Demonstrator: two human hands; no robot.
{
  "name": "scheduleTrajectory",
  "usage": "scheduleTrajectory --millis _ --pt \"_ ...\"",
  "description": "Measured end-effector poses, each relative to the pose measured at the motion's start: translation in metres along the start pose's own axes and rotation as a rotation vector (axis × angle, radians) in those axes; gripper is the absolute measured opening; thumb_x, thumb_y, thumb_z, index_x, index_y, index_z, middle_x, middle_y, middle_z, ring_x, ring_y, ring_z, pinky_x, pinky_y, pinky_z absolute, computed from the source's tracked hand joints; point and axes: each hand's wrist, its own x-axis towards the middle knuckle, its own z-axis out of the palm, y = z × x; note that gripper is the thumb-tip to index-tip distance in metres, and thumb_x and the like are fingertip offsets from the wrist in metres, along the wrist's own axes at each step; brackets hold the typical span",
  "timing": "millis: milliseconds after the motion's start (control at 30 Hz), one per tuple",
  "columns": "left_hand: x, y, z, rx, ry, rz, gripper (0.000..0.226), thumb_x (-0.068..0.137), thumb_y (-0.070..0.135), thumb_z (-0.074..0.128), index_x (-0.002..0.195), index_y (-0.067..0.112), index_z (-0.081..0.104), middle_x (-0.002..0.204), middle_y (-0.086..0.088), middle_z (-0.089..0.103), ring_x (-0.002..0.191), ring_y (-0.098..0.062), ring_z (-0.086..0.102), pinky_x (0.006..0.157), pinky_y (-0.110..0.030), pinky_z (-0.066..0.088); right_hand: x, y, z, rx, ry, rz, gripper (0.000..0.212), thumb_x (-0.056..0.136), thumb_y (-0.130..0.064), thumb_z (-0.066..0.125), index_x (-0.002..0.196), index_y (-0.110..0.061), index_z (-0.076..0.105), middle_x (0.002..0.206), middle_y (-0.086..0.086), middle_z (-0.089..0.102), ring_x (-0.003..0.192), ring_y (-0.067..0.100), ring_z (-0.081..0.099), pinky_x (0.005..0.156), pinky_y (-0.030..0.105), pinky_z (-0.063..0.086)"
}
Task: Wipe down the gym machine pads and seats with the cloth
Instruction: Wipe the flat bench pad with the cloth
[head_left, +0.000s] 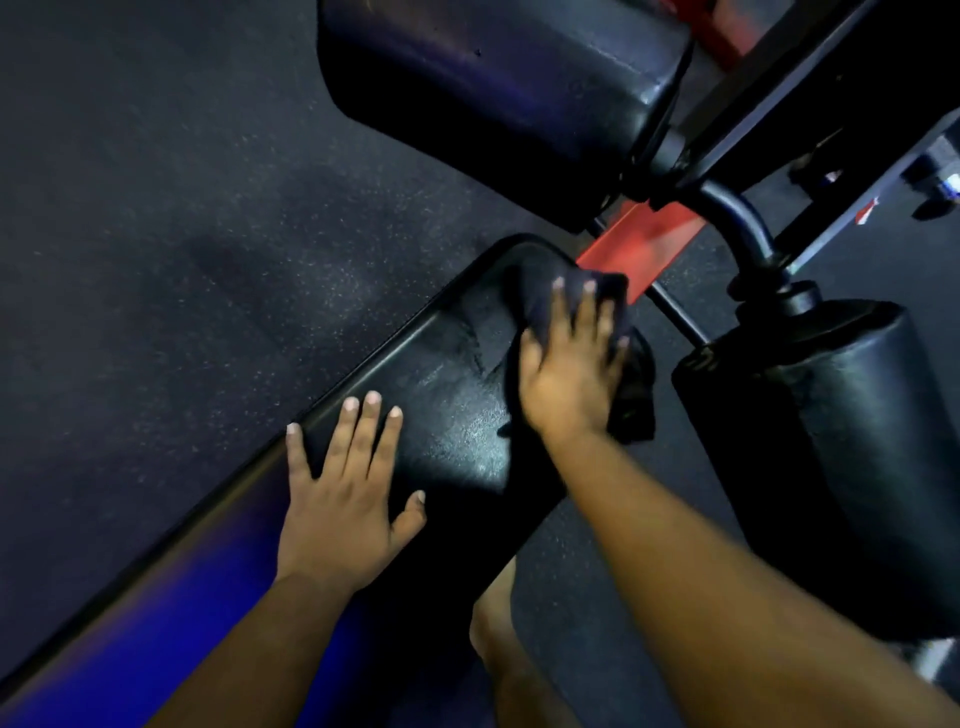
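Long black padded bench seat (447, 415) runs diagonally; left hand (343, 499) flat on its near part, right hand (571, 374) on dark cloth (634, 384) at far end. Black vinyl back pad (498, 98) beyond; black roller pad (831, 426) to the right.

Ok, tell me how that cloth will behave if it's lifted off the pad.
The cloth is bunched and creased under the right hand, so it is probably soft and would droop when lifted. One end already hangs over the edge of the pad, so it looks floppy and light. It likely won't roll or tip.
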Motion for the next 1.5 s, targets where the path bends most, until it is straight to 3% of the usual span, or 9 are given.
scheduleTrajectory --millis 133,367,567,733,933,1000,1100,1300,1500 --pt "0.001 0.000 -0.004 -0.023 -0.021 -0.009 0.085 0.092 0.060 0.037 0.161 0.012 0.024 0.171 -0.010 0.010 0.158 -0.027 0.010 0.118 -0.073 0.009 -0.075 0.014 -0.002 -0.068 -0.140 -0.324 0.066 0.103 -0.053 0.035 0.163 -0.038 0.009 0.173 0.001 0.003 0.159 0.025 0.002 0.125 0.058 0.010" --pt "0.003 0.000 -0.002 -0.005 -0.016 -0.006 0.087 0.092 0.062 0.037 0.162 0.014 0.020 0.171 -0.010 0.008 0.158 -0.027 0.007 0.119 -0.072 0.004 0.061 -0.027 -0.010 0.008 -0.080 -0.057 0.061 0.105 -0.055 0.028 0.162 -0.039 0.013 0.172 -0.002 0.005 0.158 0.024 0.002 0.120 0.067 0.012" --pt "0.003 0.001 -0.008 -0.007 -0.062 -0.016 0.089 0.091 0.062 0.039 0.163 0.015 0.017 0.171 -0.009 0.005 0.158 -0.027 0.005 0.118 -0.073 0.007 -0.001 -0.003 -0.013 -0.093 -0.143 -0.487 0.062 0.104 -0.056 0.034 0.162 -0.040 0.018 0.172 -0.004 0.007 0.158 0.023 0.005 0.123 0.061 0.008" --pt "0.003 -0.001 -0.002 0.008 -0.047 -0.015 0.088 0.093 0.064 0.036 0.163 0.015 0.015 0.172 -0.009 0.004 0.159 -0.026 0.003 0.119 -0.072 0.004 0.088 -0.041 -0.019 0.021 -0.124 -0.073 0.060 0.104 -0.057 0.032 0.159 -0.035 0.027 0.170 0.000 0.018 0.157 0.024 0.008 0.122 0.061 0.012" --pt "0.003 0.000 -0.005 0.000 -0.042 -0.018 0.088 0.091 0.062 0.041 0.162 0.014 0.022 0.171 -0.010 0.010 0.158 -0.028 0.010 0.118 -0.073 0.009 0.009 -0.050 -0.004 -0.115 -0.205 -0.749 0.058 0.102 -0.057 0.035 0.156 -0.038 0.034 0.168 -0.004 0.025 0.157 0.023 0.014 0.121 0.059 0.010" --pt "0.001 0.000 -0.005 -0.008 -0.026 -0.010 0.087 0.091 0.062 0.040 0.162 0.014 0.022 0.171 -0.010 0.010 0.158 -0.028 0.009 0.118 -0.073 0.009 0.047 -0.033 -0.011 -0.154 -0.165 -0.642 0.060 0.102 -0.060 0.033 0.158 -0.038 0.032 0.168 -0.002 0.024 0.157 0.022 0.014 0.121 0.064 0.005" --pt "0.002 -0.001 -0.001 -0.002 -0.015 -0.011 0.087 0.093 0.064 0.039 0.162 0.015 0.020 0.171 -0.009 0.009 0.158 -0.027 0.007 0.119 -0.072 0.004 0.104 -0.038 -0.020 -0.101 -0.125 -0.199 0.060 0.103 -0.058 0.034 0.155 -0.029 0.036 0.164 0.002 0.033 0.153 0.027 0.022 0.121 0.067 0.009" --pt "0.001 -0.001 -0.006 -0.006 -0.038 -0.022 0.086 0.092 0.063 0.039 0.162 0.015 0.022 0.171 -0.009 0.009 0.158 -0.026 0.007 0.118 -0.072 0.007 -0.024 -0.048 -0.003 -0.095 -0.152 -0.635 0.058 0.103 -0.053 0.038 0.158 -0.034 0.033 0.169 -0.001 0.022 0.158 0.025 0.011 0.124 0.061 0.004" --pt "0.001 0.000 0.000 0.002 -0.007 -0.016 0.086 0.093 0.063 0.036 0.162 0.015 0.019 0.171 -0.009 0.007 0.158 -0.026 0.005 0.119 -0.071 0.005 0.069 -0.061 -0.015 -0.142 -0.183 -0.358 0.061 0.103 -0.058 0.029 0.158 -0.034 0.028 0.170 -0.002 0.016 0.158 0.022 0.002 0.120 0.069 -0.003"
